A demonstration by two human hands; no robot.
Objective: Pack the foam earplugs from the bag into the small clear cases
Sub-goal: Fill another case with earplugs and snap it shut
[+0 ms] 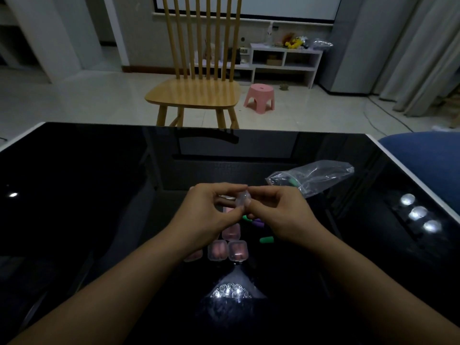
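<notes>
Clear case (242,199) pinched by both hands' fingers (237,213).

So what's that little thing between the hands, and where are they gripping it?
A small clear case, pinched between both hands: left hand fingers on its left side, right hand fingers on its right. Whether it is open cannot be told.

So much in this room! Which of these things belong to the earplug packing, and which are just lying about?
Part of the job:
- small clear case held by both hands, left and right
- closed clear cases with pink contents
- loose green foam earplug
- purple foam earplug
- clear plastic zip bag

Just lying about:
- wooden slat-back chair
- pink plastic stool
- white shelf unit
</notes>
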